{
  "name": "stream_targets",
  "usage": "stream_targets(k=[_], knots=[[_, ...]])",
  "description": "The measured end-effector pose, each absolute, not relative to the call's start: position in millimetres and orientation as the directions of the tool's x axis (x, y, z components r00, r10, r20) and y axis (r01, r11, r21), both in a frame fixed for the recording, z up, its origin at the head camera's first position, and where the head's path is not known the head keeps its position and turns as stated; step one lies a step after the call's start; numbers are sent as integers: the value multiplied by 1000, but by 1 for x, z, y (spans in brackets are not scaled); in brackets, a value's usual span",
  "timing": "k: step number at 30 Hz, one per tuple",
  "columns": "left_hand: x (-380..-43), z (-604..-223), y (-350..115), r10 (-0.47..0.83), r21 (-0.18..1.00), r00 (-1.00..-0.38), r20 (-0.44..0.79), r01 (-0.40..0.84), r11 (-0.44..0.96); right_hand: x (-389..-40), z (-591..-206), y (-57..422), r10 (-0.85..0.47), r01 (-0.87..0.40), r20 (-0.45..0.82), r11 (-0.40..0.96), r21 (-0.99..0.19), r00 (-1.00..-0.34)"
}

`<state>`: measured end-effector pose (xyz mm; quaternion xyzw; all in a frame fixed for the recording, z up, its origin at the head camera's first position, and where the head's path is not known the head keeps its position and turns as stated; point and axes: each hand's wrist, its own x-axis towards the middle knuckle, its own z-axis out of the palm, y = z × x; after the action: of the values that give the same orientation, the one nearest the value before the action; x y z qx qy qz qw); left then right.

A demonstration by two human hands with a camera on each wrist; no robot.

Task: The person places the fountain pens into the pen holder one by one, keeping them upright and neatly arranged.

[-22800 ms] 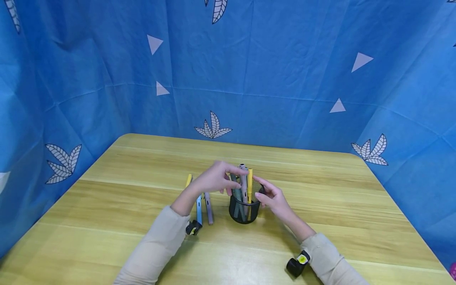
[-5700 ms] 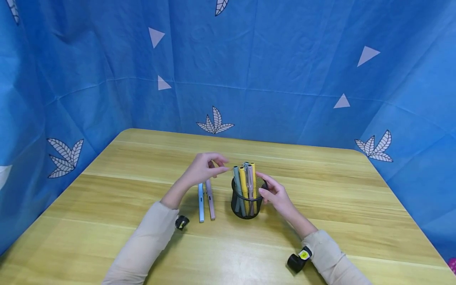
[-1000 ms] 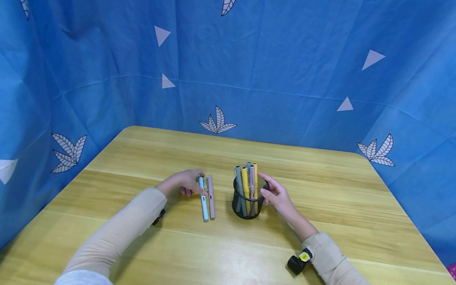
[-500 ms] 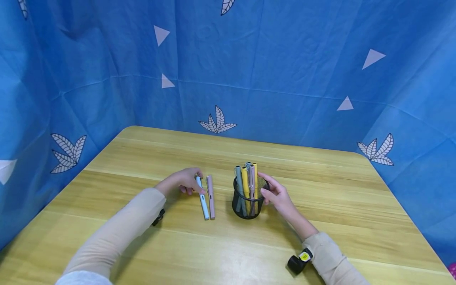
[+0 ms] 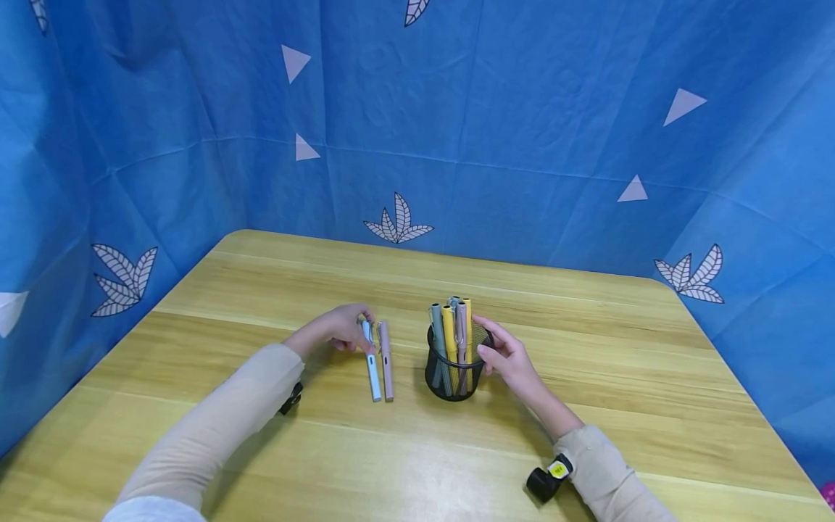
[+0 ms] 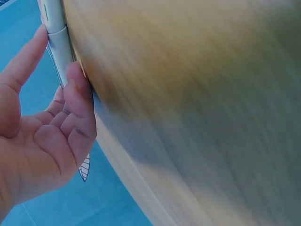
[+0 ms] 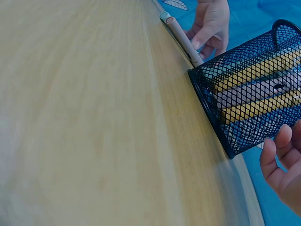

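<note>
My left hand (image 5: 346, 326) pinches a light blue pen (image 5: 374, 377) near its clip end, thumb on the near side. In the left wrist view that pen (image 6: 59, 44) runs between thumb and fingers, close along the tabletop. Just right of it lies a mauve pen (image 5: 388, 373). A black mesh pen holder (image 5: 438, 383) stands upright with several pens in it: grey-green, mauve and yellow (image 5: 449, 326). On its right side my right hand (image 5: 512, 362) holds the rim with thumb and index finger. The other fingers (image 7: 282, 136) curl loosely beside the mesh.
The wooden table (image 5: 554, 449) has rounded far corners. Behind it and at both sides hangs a blue curtain (image 5: 522, 94) with leaf and triangle prints. A black wrist camera (image 5: 544, 482) sits at my right sleeve.
Earlier, a yellow pen lying at the left went into the holder. My left hand then moved back to the light blue pen, whose angle has shifted slightly. My right hand stays at the holder.
</note>
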<state>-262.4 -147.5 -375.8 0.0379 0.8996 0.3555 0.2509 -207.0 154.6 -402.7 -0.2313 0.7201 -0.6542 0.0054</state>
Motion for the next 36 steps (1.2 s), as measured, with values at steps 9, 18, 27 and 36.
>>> stream_targets(k=[9,18,27,36], knots=[[-263,-377,-148,251,675,-872,-419,-114,729,-206,-402,155,-344,-329,295,45,-943,-892],[-265,-377,-152,265,705,-870,-415,-124,698,-207,-402,155,-348,-332,300,35,-943,-888],[-272,-379,-160,326,760,-853,-406,-117,640,-207,-403,155,-340,-320,284,54,-946,-897],[-277,-381,-166,336,759,-857,-390,-92,645,-207,-402,155,-342,-308,276,42,-950,-898]])
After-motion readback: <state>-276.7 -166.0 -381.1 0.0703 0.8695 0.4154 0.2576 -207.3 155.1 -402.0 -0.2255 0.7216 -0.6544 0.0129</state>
